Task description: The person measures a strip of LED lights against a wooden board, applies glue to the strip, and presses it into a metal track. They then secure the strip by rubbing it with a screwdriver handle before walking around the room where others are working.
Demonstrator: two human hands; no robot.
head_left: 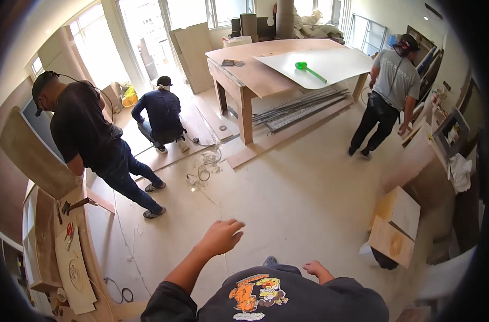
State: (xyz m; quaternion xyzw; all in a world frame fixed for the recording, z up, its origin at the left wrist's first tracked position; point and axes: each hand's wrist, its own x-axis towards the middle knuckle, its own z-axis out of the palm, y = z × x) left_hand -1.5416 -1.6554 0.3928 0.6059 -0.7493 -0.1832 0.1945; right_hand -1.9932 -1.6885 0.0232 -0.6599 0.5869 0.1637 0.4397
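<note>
My left hand (223,236) is held out in front of my body above the bare floor, its fingers loosely stretched with nothing in them. Lower and to the right, my right hand (317,269) shows only partly beside my dark shirt. Its fingers look loose and apart, and I see no object in it. Neither hand touches anything. Farther ahead stands a large wooden table (231,78) with a white sheet (282,67) on it. A green mallet (311,71) lies on that sheet.
One person (94,129) stands at the left, another (159,114) squats near the doorway, and a third (389,86) stands at the right. Cables (204,166) run over the floor. A workbench (83,241) with red-handled pliers (69,231) is at left; wooden boxes (394,228) sit right.
</note>
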